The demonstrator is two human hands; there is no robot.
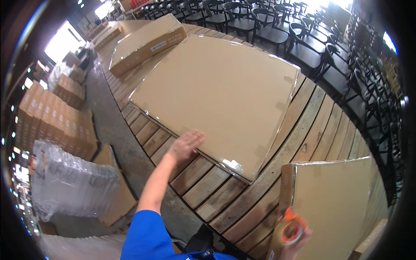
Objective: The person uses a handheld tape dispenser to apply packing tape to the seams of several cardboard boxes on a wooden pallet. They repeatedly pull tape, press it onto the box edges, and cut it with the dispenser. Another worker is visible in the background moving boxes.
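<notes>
We see the left hand (185, 145) stretched forward with the fingers flat and together, open, palm down. It rests on the near edge of a large flat carton (221, 95) and grips nothing. The carton lies flat on a platform (208, 190) of wooden planks; clear tape shines along its edges and at its near corner.

The right hand (299, 242) is at the lower edge of the view, closed around a tape dispenser (289, 229) with an orange frame and a roll of brown tape. The dispenser sits against the near left corner of a second carton (333, 203), which lies at the lower right of the platform, well apart from the first.

A third, thicker carton (145, 43) lies beyond the first, near its far left corner; we cannot tell whether the two touch. Rows of black chairs (277, 26) stand past the platform on the right. On the left, below the platform, stand stacked boxes (56, 121) and a film-wrapped bundle (69, 182). The left arm carries a blue sleeve (143, 236).
</notes>
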